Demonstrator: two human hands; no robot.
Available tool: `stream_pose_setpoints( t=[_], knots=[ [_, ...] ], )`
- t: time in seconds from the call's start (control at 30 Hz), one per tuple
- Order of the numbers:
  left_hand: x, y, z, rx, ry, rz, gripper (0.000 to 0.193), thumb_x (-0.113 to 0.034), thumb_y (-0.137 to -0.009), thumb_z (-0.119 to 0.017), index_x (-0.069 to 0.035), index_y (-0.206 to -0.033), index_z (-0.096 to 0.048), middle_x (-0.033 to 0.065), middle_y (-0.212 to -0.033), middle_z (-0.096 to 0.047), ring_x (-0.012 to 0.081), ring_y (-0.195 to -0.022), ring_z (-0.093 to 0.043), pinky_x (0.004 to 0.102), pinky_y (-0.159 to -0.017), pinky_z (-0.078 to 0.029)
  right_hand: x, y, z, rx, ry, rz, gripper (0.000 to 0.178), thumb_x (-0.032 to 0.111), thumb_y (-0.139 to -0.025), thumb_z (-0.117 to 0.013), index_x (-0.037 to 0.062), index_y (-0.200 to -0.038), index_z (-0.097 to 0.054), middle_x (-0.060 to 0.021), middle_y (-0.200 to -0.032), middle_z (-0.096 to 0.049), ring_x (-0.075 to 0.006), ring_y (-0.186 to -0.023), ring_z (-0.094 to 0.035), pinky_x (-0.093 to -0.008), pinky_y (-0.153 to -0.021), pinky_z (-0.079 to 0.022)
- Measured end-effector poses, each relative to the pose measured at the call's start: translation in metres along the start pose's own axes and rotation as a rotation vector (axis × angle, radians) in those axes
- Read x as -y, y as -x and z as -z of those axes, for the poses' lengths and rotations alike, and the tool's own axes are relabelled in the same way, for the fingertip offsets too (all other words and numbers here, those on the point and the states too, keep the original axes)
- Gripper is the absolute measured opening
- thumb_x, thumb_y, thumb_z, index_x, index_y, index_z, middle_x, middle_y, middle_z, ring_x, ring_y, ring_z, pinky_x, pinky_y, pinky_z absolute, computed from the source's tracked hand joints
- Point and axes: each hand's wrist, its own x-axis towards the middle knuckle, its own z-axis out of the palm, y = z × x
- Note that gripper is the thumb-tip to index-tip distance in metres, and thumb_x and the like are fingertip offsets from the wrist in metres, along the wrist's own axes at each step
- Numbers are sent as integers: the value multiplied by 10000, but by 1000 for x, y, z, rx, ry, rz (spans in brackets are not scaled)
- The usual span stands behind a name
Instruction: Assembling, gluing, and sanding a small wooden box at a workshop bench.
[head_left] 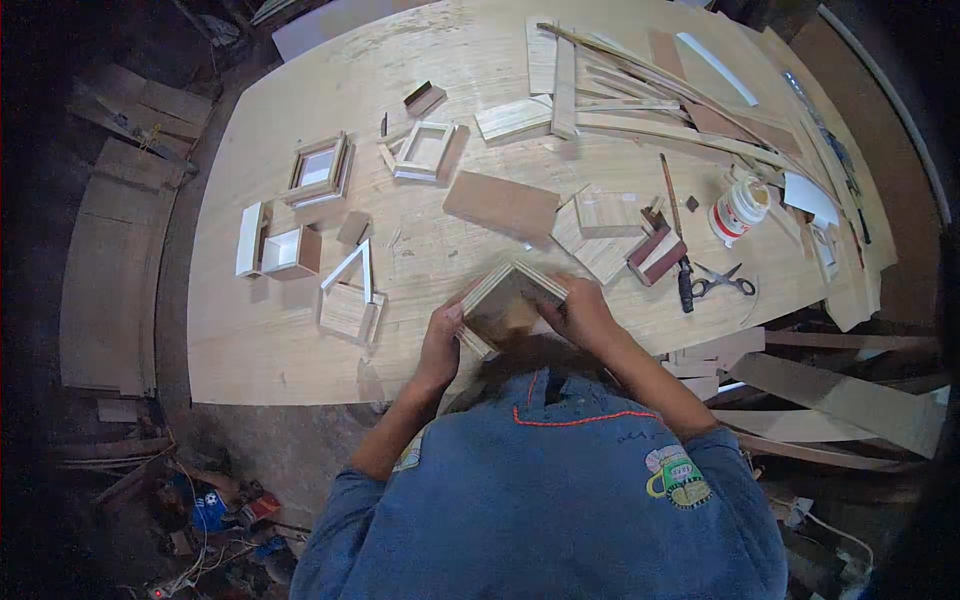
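Close to my body, at the table's near edge, I hold a small wooden box (497, 312) with layered plywood edges, tilted with one corner pointing away from me. My left hand (441, 338) grips its left side, the thumb over the rim. On the opposite side, my right hand (578, 312) wraps round the box, and its inner fingers are partly hidden. The lower part of the box is covered by dark hair. Just beyond it lies a flat brown board (502, 208). A plywood piece with white strips (350, 305) rests to the left.
Small frames (425, 150) and open boxes (291, 252) stand on the left of the table (250, 350). At the right are a glue jar (738, 211), scissors (722, 282), a dark-handled tool (685, 285) and a sanding block (657, 255). Wood strips (680, 130) pile up behind.
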Motion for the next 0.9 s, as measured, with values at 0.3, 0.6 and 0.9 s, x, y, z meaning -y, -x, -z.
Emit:
stream_pose_setpoints(
  t=[0.3,0.6,0.9],
  knots=[
    [-3,3,-1,-46,-21,31,742,-518,-863,-400,78,-1304,-425,186,-1296,-492,269,-1230,-432,358,-1053,-273,-5,1,-3,-8,11,-12,185,159,-792,-603,66,-951,-620,-192,-875,-618,-398,-799,-595,-452,-680,-483],
    [7,3,3,-55,16,41,720,-510,-889,-383,83,-1296,-431,181,-1278,-505,255,-1207,-447,353,-1036,-295,-6,-1,-3,10,35,-1,210,149,-783,-647,34,-956,-619,-190,-851,-613,-372,-759,-611,-415,-655,-489],
    [33,3,26,-48,14,37,703,-588,-883,-383,23,-1219,-472,160,-1222,-523,245,-1152,-492,376,-950,-406,-9,1,-8,-26,33,12,221,222,-796,-614,81,-966,-626,-170,-834,-611,-377,-750,-603,-461,-658,-481]
  ],
)
